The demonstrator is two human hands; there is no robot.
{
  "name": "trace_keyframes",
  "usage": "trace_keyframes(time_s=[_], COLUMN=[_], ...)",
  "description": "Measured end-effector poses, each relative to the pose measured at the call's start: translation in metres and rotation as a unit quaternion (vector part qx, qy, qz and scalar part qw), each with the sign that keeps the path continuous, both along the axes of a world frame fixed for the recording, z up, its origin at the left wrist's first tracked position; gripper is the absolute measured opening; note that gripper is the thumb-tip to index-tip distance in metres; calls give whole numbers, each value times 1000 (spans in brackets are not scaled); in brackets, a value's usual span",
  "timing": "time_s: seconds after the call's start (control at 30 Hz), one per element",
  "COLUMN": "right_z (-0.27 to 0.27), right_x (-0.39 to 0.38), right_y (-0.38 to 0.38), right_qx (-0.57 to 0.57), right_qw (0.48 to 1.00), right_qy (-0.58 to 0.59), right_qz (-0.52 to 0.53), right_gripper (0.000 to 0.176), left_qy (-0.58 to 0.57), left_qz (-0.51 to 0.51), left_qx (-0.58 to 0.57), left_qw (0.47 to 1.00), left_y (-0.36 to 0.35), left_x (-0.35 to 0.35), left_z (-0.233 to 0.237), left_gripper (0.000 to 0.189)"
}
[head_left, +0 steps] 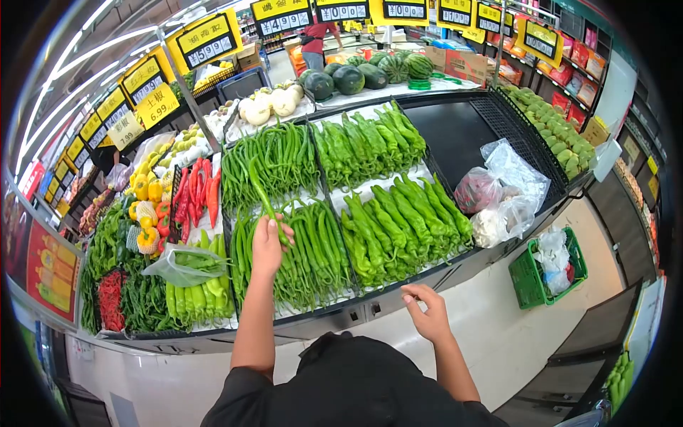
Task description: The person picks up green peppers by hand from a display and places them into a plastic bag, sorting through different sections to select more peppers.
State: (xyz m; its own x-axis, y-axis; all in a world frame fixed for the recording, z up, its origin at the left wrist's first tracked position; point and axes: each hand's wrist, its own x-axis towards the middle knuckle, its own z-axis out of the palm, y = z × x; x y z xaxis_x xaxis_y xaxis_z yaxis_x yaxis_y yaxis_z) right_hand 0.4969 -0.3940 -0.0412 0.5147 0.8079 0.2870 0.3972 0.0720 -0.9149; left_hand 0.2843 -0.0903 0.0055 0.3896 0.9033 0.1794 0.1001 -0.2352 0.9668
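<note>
At the far left of the sloped tabletop lie small red chillies and dark green chillies, and above them are yellow bell peppers, some wrapped in foam nets. Next to these a clear plastic bag rests on a row of pale green peppers. It has a few green pieces inside, but I cannot tell exactly what they are. A little higher are the long red peppers. Then comes the left hand, clenched around the lower end of one long green pepper. This pepper is held almost upright above the compartment of thin green peppers, apart from the pile. To the right, thick green peppers fill two more compartments. The right hand is just in front of the rim of the tabletop, fingers loosely bent and holding nothing; whether it touches the rim, I cannot tell. Further right, a dark compartment holds several filled plastic bags, and a green basket stands on the floor below. In my judgement the picking is at an early point. One pepper is out of the pile and in the hand, but it is not in any bag or basket, and the clear bag lies apart from both hands.
</note>
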Motion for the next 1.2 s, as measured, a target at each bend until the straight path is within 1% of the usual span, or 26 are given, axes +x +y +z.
trace_keyframes(time_s=[0.07,0.2,0.3,0.4,0.53,0.67,0.73,0.8,0.87,1.0,1.07,1.13,1.2], right_z=[0,11,19,19,24,22,18,16,17,18,17,17,19], right_x=[-5,-22,-34,-46,-66,-76,-73,-64,-59,-50,-43,-35,-28], right_y=[4,17,32,49,65,72,75,81,87,97,102,106,111], right_qx=[-4,-35,-78,-77,-133,-170,-180,-192,-195,-195,-194,-190,-197], right_qw=[1000,996,990,990,984,978,978,974,971,970,970,970,966], right_qy=[-13,-71,-107,-111,-109,-105,-96,-114,-127,-128,-125,-126,-140], right_qz=[9,46,58,44,47,52,44,47,53,69,77,82,88], right_gripper=[19,19,19,19,19,18,19,19,19,20,20,20,20], left_qy=[29,81,112,164,120,77,50,21,-55,-165,-142,-129,-154], left_qz=[13,35,5,-4,-22,5,16,17,9,1,-10,-21,-26], left_qx=[15,93,64,42,-33,-76,-92,-108,-155,-268,-279,-296,-311], left_qw=[999,992,992,986,992,994,994,994,986,949,950,946,938], left_y=[39,137,204,261,309,332,333,334,346,358,360,369,371], left_x=[4,23,41,58,78,94,100,103,107,109,106,105,104], left_z=[-9,-34,-39,-46,-56,-73,-76,-82,-92,-80,-67,-65,-66], left_gripper=[28,33,35,35,35,35,35,35,35,32,30,29,30])
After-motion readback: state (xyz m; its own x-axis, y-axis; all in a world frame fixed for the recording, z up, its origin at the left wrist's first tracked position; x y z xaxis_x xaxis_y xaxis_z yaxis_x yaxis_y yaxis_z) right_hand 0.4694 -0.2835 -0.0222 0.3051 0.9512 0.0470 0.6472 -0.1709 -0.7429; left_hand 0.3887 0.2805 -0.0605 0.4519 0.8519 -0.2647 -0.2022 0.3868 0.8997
